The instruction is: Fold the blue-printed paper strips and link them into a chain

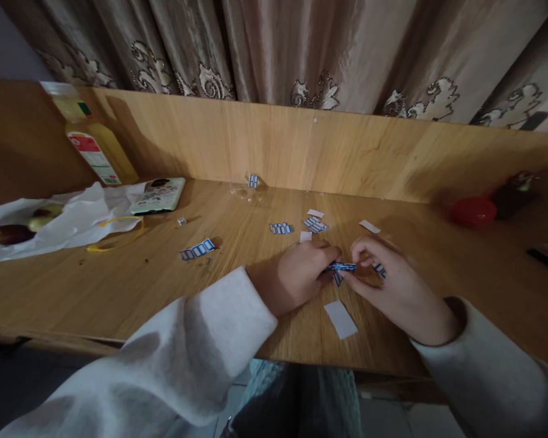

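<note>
A narrow folded blue-and-white paper strip (343, 266) is pinched at its left end in my left hand (299, 271). Its right end lies between the thumb and curled forefinger of my right hand (393, 283). A small blue-printed flap (338, 278) hangs below the strip. Another blue-and-white piece (379, 269) shows through the gap in my right hand; whether it is held or lies on the table I cannot tell. Close below both hands lies a blank white paper slip (341, 319). Beyond my left hand are blue-bordered paper pieces (315, 225) and a small white slip (305, 236).
On the wooden table (141, 292) more blue-bordered pieces lie (198, 249). A small one stands near the back board (253, 181). At left are a bottle (98, 146), a white bag (73, 213), a yellow band (119, 243) and a patterned box (159, 196). A red object (474, 211) sits right.
</note>
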`<action>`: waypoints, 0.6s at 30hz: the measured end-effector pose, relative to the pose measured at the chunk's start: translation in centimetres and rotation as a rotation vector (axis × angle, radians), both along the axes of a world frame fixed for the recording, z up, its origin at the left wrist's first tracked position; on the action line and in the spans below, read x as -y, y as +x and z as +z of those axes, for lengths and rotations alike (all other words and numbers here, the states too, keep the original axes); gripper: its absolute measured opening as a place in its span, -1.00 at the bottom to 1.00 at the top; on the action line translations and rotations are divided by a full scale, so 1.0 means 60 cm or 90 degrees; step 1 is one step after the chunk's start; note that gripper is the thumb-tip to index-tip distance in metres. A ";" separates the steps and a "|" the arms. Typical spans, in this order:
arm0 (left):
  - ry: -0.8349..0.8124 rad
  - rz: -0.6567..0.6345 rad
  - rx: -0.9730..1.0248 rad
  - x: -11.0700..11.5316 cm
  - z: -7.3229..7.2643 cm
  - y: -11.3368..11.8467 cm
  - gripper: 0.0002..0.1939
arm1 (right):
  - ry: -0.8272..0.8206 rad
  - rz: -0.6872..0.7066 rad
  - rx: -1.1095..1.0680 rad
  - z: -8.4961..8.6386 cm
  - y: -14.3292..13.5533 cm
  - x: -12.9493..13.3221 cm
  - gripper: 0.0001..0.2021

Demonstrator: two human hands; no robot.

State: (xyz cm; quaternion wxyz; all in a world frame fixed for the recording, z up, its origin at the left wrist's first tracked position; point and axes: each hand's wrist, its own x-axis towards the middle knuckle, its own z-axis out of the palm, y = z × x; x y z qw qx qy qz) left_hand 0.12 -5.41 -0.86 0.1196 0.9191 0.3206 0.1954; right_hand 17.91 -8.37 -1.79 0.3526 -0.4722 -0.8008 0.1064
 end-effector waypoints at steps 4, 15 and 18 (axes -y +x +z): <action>0.004 -0.010 -0.012 0.002 0.001 0.001 -0.83 | -0.069 0.031 -0.043 -0.004 -0.001 0.002 -0.89; -0.001 -0.033 0.002 0.006 0.006 0.002 -0.85 | -0.071 0.048 -0.092 -0.007 0.006 0.000 -0.84; 0.022 -0.040 0.013 -0.003 -0.004 0.001 -0.83 | -0.075 0.053 -0.094 -0.011 0.007 -0.002 -0.87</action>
